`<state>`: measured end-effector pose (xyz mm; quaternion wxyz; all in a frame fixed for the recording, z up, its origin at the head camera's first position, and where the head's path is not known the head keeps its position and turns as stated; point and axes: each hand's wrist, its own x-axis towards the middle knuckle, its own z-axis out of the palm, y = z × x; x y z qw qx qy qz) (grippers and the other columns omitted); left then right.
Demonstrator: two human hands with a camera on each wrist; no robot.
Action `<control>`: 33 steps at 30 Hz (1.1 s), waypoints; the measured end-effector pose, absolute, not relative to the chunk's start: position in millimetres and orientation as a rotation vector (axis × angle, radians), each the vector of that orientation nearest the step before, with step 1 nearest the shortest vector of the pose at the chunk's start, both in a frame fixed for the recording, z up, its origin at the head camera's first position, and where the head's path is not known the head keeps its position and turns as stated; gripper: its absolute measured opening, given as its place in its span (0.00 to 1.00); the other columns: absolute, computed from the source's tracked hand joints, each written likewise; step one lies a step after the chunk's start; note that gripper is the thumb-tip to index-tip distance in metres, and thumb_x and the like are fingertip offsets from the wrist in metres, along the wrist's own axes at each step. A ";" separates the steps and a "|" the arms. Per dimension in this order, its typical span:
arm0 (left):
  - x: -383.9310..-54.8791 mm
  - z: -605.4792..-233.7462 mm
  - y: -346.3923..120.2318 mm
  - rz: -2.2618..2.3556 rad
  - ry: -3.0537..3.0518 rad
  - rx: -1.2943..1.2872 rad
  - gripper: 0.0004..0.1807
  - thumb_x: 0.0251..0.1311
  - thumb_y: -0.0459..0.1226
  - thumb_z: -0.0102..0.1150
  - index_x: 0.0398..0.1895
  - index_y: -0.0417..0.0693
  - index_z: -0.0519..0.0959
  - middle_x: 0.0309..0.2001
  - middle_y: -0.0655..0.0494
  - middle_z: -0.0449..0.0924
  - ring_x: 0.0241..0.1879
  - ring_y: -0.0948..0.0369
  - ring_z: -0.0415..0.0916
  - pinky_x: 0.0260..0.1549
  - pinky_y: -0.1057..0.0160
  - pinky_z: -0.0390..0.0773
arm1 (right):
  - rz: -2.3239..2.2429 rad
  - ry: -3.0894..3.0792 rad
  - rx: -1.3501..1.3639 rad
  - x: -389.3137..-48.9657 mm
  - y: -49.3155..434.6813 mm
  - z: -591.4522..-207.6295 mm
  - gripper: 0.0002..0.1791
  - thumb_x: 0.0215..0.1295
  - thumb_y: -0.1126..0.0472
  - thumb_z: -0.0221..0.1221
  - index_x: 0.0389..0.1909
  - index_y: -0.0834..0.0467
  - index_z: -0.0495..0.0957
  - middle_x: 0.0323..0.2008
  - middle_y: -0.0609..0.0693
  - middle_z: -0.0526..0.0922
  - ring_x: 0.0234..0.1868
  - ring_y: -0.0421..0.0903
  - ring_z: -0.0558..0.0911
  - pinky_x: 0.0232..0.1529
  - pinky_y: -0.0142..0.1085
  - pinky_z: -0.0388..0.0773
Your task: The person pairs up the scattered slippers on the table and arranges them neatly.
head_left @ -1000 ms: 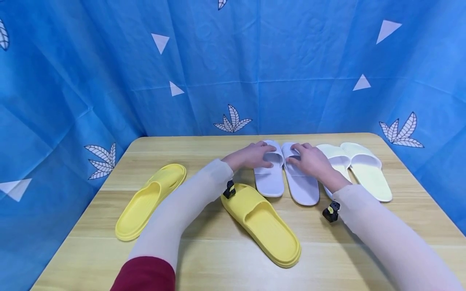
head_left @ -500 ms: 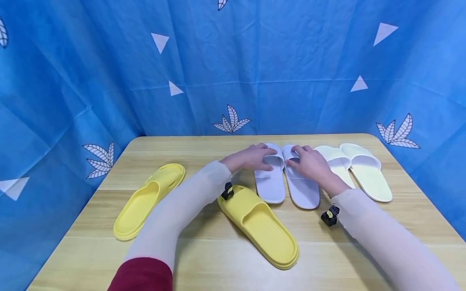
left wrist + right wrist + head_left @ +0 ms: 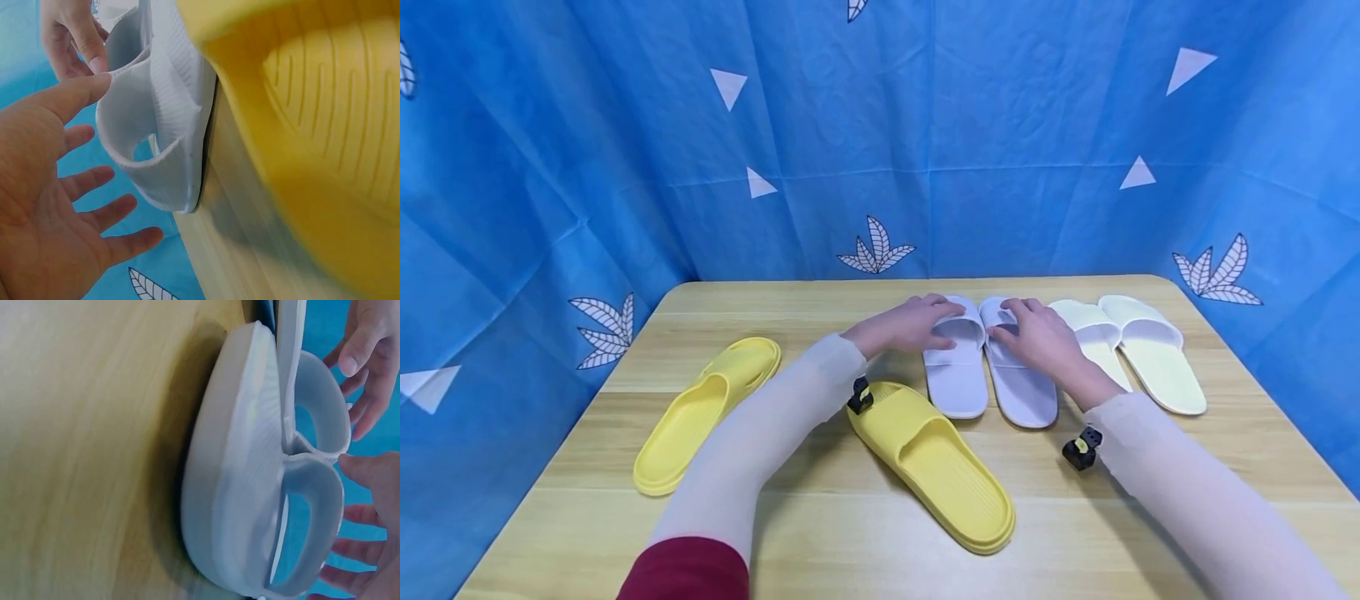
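Two pale lavender slippers lie side by side with straps at the far end, the left one (image 3: 957,387) and the right one (image 3: 1024,396). My left hand (image 3: 913,323) hovers at the left slipper's strap, fingers spread. In the left wrist view its thumb tip overlaps the strap (image 3: 128,106), while the other fingers stand apart. Over the right slipper's strap, my right hand (image 3: 1041,337) has its fingers loosely spread. The right wrist view shows that hand's fingertips (image 3: 350,550) right at the strap's edge (image 3: 319,525).
A yellow slipper (image 3: 958,475) lies askew in front of the lavender pair, below my left wrist. Another yellow slipper (image 3: 681,437) is at the left. Two cream slippers (image 3: 1165,375) lie to the right. A blue curtain (image 3: 805,125) hangs behind the wooden table (image 3: 820,550).
The lavender slippers have slid slightly toward me, the hands moving along with them. Since then my left hand has drawn a little to the left. The other slippers lie as before.
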<state>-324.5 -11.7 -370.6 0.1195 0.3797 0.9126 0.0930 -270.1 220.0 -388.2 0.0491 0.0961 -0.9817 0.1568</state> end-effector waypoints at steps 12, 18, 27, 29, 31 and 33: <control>-314.7 -359.0 -43.7 0.304 2.718 1.115 0.35 0.66 0.53 0.57 0.74 0.57 0.61 0.70 0.50 0.61 0.67 0.51 0.59 0.67 0.54 0.59 | 0.534 -2.940 0.370 -257.5 206.3 -379.1 0.29 0.68 0.47 0.59 0.64 0.59 0.70 0.61 0.67 0.71 0.58 0.68 0.72 0.53 0.62 0.71; -307.8 -356.6 -64.0 0.362 2.736 1.101 0.35 0.65 0.51 0.59 0.73 0.55 0.63 0.69 0.50 0.63 0.67 0.50 0.59 0.67 0.52 0.59 | 0.556 -2.891 0.434 -250.2 197.9 -378.3 0.29 0.67 0.48 0.60 0.63 0.59 0.71 0.61 0.66 0.71 0.58 0.68 0.72 0.52 0.62 0.72; -296.3 -353.0 -89.1 0.381 2.750 1.104 0.35 0.66 0.54 0.57 0.73 0.53 0.63 0.69 0.48 0.63 0.68 0.50 0.59 0.67 0.50 0.59 | 0.588 -2.859 0.513 -238.0 183.8 -376.3 0.27 0.66 0.49 0.61 0.62 0.58 0.72 0.61 0.63 0.73 0.59 0.64 0.73 0.56 0.59 0.71; -294.1 -353.1 -94.3 0.383 2.756 1.099 0.35 0.66 0.54 0.57 0.73 0.54 0.63 0.70 0.48 0.63 0.68 0.49 0.59 0.67 0.50 0.59 | 0.585 -2.859 0.520 -236.1 181.2 -375.5 0.28 0.66 0.48 0.61 0.62 0.57 0.72 0.61 0.63 0.73 0.59 0.64 0.73 0.55 0.59 0.71; -291.4 -353.2 -99.3 0.392 2.759 1.097 0.35 0.66 0.54 0.57 0.73 0.54 0.63 0.70 0.48 0.63 0.68 0.49 0.59 0.68 0.50 0.59 | 0.590 -2.869 0.521 -234.4 179.2 -375.2 0.28 0.67 0.48 0.61 0.63 0.57 0.72 0.62 0.62 0.72 0.60 0.64 0.72 0.55 0.59 0.71; -288.2 -353.2 -104.5 0.402 2.760 1.092 0.35 0.66 0.54 0.57 0.73 0.54 0.64 0.70 0.48 0.63 0.68 0.48 0.58 0.68 0.50 0.59 | 0.598 -2.880 0.526 -232.7 177.5 -375.6 0.29 0.67 0.47 0.60 0.64 0.56 0.71 0.63 0.61 0.71 0.61 0.63 0.72 0.56 0.59 0.70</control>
